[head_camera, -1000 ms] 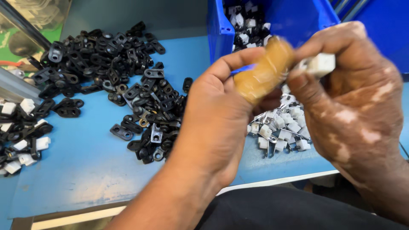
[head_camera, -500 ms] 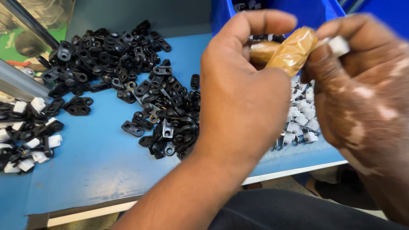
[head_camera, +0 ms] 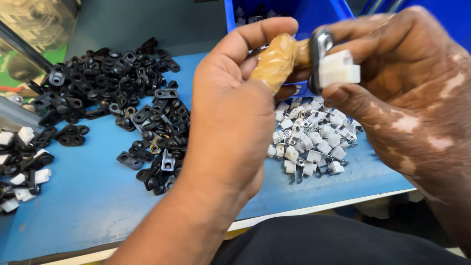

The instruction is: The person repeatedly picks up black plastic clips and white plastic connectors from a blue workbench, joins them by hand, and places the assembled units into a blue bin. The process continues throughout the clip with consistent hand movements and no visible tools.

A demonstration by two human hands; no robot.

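My left hand (head_camera: 230, 113) is raised over the blue table, its thumb wrapped in tan tape (head_camera: 274, 61), and it presses against a black oval bracket (head_camera: 318, 49). My right hand (head_camera: 407, 103) pinches a small white plastic block (head_camera: 338, 68) that sits against that black bracket. Both parts are held between the two hands, well above the table top. Below them lies a heap of white plastic blocks with metal clips (head_camera: 314, 142).
A large heap of black brackets (head_camera: 117, 93) covers the left and middle of the blue table (head_camera: 78, 206). Mixed black and white assembled pieces (head_camera: 22, 167) lie at the left edge. A blue bin (head_camera: 289, 14) with more parts stands at the back.
The hands have drawn closer to the camera and turned the parts. The black bracket now shows joined against the white block, which the right fingers hold.
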